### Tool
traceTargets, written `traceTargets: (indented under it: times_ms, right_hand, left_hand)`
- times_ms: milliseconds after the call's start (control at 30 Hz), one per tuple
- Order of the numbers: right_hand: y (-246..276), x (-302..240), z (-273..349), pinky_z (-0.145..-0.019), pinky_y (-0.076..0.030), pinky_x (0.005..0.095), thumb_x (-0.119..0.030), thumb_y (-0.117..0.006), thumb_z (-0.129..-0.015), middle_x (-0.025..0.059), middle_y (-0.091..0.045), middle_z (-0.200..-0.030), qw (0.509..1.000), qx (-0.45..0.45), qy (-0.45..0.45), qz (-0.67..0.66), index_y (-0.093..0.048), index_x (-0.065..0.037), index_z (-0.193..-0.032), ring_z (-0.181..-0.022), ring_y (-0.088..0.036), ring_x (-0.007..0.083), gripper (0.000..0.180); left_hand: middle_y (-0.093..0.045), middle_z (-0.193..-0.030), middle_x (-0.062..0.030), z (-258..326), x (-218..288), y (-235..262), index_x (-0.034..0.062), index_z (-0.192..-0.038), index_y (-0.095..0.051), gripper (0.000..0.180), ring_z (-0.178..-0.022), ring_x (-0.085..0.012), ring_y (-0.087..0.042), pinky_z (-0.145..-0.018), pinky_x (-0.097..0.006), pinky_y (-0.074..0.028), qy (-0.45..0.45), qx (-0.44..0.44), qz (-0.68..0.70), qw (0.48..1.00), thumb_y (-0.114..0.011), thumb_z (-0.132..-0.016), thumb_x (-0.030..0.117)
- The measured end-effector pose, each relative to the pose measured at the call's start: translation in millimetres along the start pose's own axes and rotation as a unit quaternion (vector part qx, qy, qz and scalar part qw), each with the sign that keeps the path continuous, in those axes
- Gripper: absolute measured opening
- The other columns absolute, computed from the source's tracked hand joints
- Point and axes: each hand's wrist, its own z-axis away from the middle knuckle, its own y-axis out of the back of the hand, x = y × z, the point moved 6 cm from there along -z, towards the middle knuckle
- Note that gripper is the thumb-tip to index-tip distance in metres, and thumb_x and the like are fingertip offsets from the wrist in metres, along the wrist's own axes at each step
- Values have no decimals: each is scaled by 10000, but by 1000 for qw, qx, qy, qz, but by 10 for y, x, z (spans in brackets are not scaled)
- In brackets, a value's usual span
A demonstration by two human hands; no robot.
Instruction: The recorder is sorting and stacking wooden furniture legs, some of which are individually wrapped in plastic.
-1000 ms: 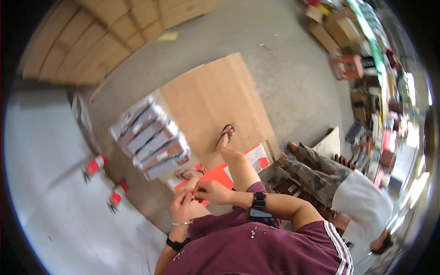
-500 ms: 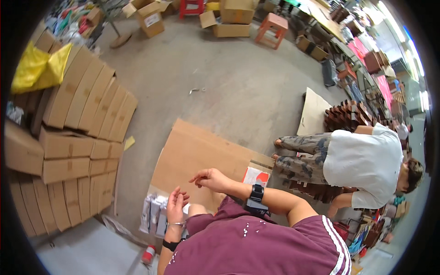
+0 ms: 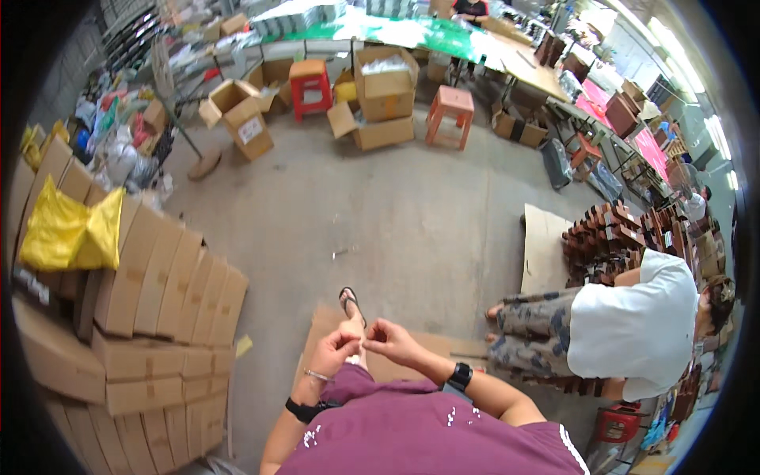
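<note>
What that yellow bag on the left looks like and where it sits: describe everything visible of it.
The yellow bag looks like thin, shiny plastic, creased and crumpled, with pointed corners sticking up. It rests on the stacked brown cartons at the picture's left, covering part of them. Whether anything is inside cannot be told.

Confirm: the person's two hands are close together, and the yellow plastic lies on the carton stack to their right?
One error: the yellow plastic lies on the carton stack to the person's left, not their right, as the head view shows. The left hand and right hand are indeed close together.
</note>
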Motion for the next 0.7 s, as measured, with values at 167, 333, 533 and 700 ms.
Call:
traceTargets:
  times_ms: [167, 333, 533, 700]
  right_hand:
    - [131, 39, -1179, -569, -412, 220, -159, -664, -835, -39, -530, -698, 1000, -4, 3, 30, -549, -59, -790, -654, -475, 46, 159]
    - [47, 366, -2823, -774, -432, 231, -134, -636, -859, -10, -569, -874, 972, -209, -33, -99, -573, -49, -920, -846, -514, 72, 122]
    - [656, 306, -3970, -910, -429, 291, -178, -630, -868, 38, -571, -1070, 985, -122, -61, -108, -532, -37, -1158, -1026, -529, 129, 337]
    - [1285, -484, -4331, -901, -440, 325, -264, -619, -873, 107, -512, -1190, 993, 68, 44, 83, -471, -19, -1232, -1088, -515, 194, 459]
  left_hand:
    - [-661, -821, -48, -982, 331, 499, -7, -926, -613, 112, -765, -93, -614, -713, -240, -497, -27, -52, -74, 996, -644, -830, 43]
    - [-658, -777, -53, -2425, 618, 1571, 4, -857, -622, 69, -699, -91, -596, -667, -233, -492, -94, -84, -256, 958, -637, -820, 60]
    - [-605, -694, -24, -3477, 797, 2674, 14, -807, -586, 120, -635, -81, -564, -623, -236, -484, 13, 18, -163, 986, -588, -861, 122]
    - [-609, -796, -32, -4596, 1354, 1824, 27, -933, -582, 143, -804, -112, -595, -736, -254, -488, -9, -151, -191, 970, -524, -912, 156]
